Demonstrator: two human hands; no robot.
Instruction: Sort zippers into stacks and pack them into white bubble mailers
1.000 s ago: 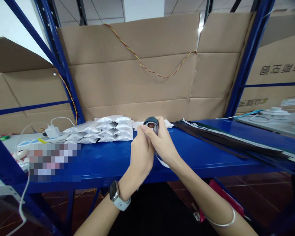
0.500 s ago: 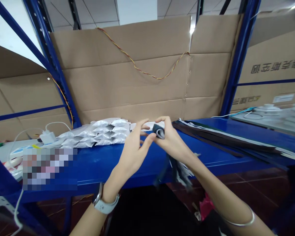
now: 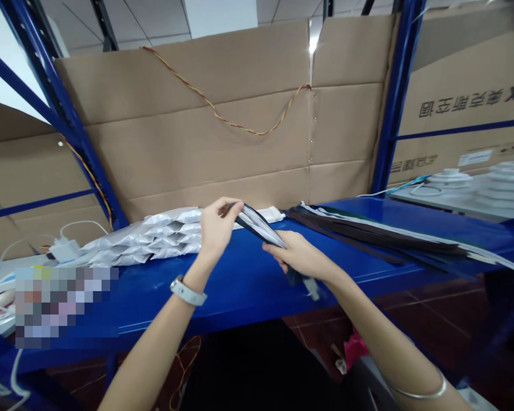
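Between my hands stretches a folded bundle of dark and white strips (image 3: 257,224), slanting down to the right. My left hand (image 3: 217,227) pinches its upper end, with thumb and fingers closed. My right hand (image 3: 302,256) is wrapped round the lower part, and loose strip ends hang blurred beneath it. Further right on the blue shelf (image 3: 248,285), long flat strips (image 3: 381,231) in brown, black, green and white lie in a layered pile. I cannot make out exactly what kind of strips they are.
Silvery-white packets (image 3: 163,237) are stacked left of my hands. A white charger (image 3: 64,251) with cables lies at far left. Cardboard panels (image 3: 223,148) close off the back, between blue uprights (image 3: 396,103). Stacked white round pieces (image 3: 503,182) stand at far right.
My left hand has moved up and left, drawing the curled end of the bundle out into a longer length. The right hand now grips it lower. The view has shifted rightward.
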